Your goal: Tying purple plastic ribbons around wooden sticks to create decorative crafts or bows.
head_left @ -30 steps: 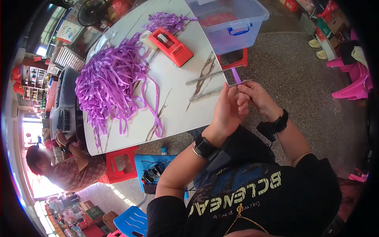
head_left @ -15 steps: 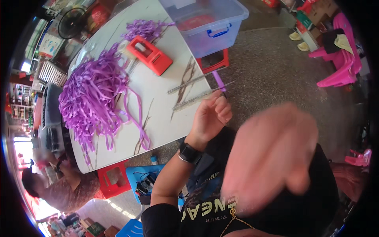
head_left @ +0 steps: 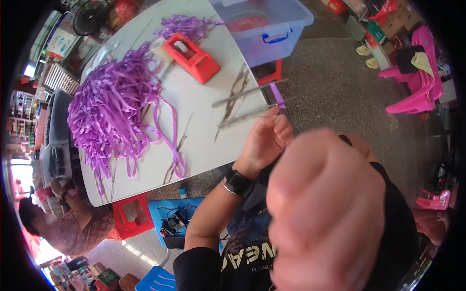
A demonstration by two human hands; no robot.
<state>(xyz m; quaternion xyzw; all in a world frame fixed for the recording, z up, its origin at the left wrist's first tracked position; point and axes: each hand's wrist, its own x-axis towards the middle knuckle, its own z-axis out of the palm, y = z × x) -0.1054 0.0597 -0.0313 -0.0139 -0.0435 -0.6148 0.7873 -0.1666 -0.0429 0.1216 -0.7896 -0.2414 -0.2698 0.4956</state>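
Observation:
My left hand (head_left: 267,135), below a dark wristwatch, has its fingers curled at the table's edge. Its thumb and fingertip meet at the lower end of a short purple ribbon (head_left: 277,94), which runs across two thin metal rods (head_left: 242,96) that jut past the tabletop. My right hand (head_left: 327,208) looms large and blurred close to the view, fingers folded into a rounded shape; anything inside it is hidden. Farther left on the white marbled table (head_left: 199,140) lies a big tangled heap of purple ribbon (head_left: 114,106). A red tape dispenser (head_left: 194,58) stands between heap and rods.
A smaller ribbon bundle (head_left: 189,27) lies at the table's far side. Beyond the right edge, a clear plastic bin (head_left: 272,46) rests on a red stool (head_left: 269,72). Blue stool (head_left: 158,211) and red stool (head_left: 128,218) stand below; another person (head_left: 73,223) is at left.
My right hand has shifted down and its fingers now look more folded. My left hand stays by the ribbon and rods. The whole view has shifted slightly.

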